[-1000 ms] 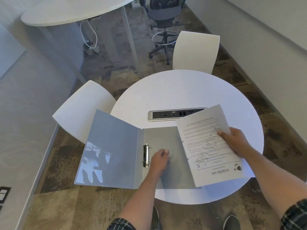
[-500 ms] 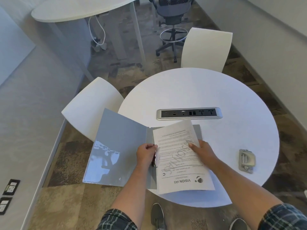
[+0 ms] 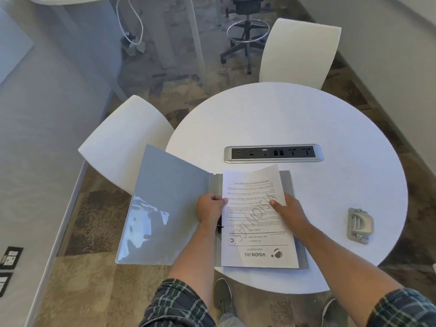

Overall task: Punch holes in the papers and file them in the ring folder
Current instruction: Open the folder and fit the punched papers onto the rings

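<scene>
Seating the papers on the folder's rings

Your left hand (image 3: 210,208) pinches the papers' (image 3: 256,223) punched edge at the spine, likely to guide holes onto the rings; your right hand (image 3: 286,210) presses flat, steadying them. The printed sheets lie upside-down to you in the open grey ring folder (image 3: 165,208) on the surface (image 3: 306,119).
</scene>
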A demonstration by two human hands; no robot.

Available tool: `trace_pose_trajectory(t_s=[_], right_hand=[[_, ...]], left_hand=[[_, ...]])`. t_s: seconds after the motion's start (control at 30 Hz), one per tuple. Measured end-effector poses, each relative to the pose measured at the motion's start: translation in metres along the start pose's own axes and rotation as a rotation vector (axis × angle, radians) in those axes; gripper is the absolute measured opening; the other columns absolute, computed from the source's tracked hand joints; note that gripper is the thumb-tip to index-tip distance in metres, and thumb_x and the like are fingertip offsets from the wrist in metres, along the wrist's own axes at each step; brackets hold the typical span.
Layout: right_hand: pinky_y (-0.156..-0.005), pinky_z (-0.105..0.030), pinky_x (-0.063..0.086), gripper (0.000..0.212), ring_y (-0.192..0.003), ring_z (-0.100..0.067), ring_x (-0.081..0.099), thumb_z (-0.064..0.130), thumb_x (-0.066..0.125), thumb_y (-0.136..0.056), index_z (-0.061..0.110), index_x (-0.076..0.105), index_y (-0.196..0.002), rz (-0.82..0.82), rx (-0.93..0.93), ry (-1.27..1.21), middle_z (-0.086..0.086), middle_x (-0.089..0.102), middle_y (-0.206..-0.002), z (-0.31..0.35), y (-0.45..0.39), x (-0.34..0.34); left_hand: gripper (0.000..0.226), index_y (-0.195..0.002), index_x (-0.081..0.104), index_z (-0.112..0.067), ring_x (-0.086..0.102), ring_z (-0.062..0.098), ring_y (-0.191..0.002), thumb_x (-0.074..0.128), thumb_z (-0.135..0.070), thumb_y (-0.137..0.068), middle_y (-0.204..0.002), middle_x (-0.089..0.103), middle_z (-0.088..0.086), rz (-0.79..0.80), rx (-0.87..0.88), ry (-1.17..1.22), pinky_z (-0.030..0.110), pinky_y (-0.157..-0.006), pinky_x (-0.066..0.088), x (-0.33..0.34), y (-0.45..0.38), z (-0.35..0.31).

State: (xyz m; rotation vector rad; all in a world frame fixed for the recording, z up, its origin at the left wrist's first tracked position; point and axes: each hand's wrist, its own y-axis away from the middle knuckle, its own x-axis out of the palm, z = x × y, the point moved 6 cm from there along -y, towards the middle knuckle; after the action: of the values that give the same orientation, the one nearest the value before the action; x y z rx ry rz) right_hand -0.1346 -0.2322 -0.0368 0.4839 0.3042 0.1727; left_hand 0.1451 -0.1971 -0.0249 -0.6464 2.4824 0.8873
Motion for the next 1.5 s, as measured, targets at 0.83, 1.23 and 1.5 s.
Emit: trace_pose_trajectory(t_s=[0.83,1.23,1.5], right_hand=[[-0.080,-0.035,0.054,0.048,-0.098,-0.020,0.067,0.018,0.067,-0.095,0.024,0.040,-0.134,-0.159,0.029,0.167,0.003,0.066,-0.122,0.000,0.000,0.000],[-0.090,-0.042,0.043,0.036,-0.110,-0.029,0.060,0.043,0.085,-0.072,0.025,0.074,-0.102,-0.287,-0.722,0.957,-0.003,0.062,-0.123,0.051,0.049,0.080],[-0.086,-0.041,0.043,0.070,-0.093,-0.023,0.064,0.084,0.037,-0.081,0.023,0.066,-0.103,0.087,-0.358,1.145,0.003,0.065,-0.103,0.023,0.080,0.134]], left_hand=[[0.014,-0.071,0.073,-0.018,0.076,0.019,-0.071,0.075,-0.020,-0.084,-0.075,0.077,-0.005,0.069,-0.025,0.044,0.040,-0.073,0.063,0.014,-0.008,0.002],[0.014,-0.073,0.069,-0.021,0.071,0.019,-0.072,0.071,-0.023,-0.087,-0.074,0.073,-0.008,0.050,0.010,-0.059,0.035,-0.071,0.061,0.018,-0.008,-0.001],[0.016,-0.079,0.071,-0.016,0.070,0.022,-0.077,0.070,-0.028,-0.089,-0.077,0.072,-0.007,0.051,0.033,-0.073,0.034,-0.073,0.059,0.020,-0.008,-0.001]])
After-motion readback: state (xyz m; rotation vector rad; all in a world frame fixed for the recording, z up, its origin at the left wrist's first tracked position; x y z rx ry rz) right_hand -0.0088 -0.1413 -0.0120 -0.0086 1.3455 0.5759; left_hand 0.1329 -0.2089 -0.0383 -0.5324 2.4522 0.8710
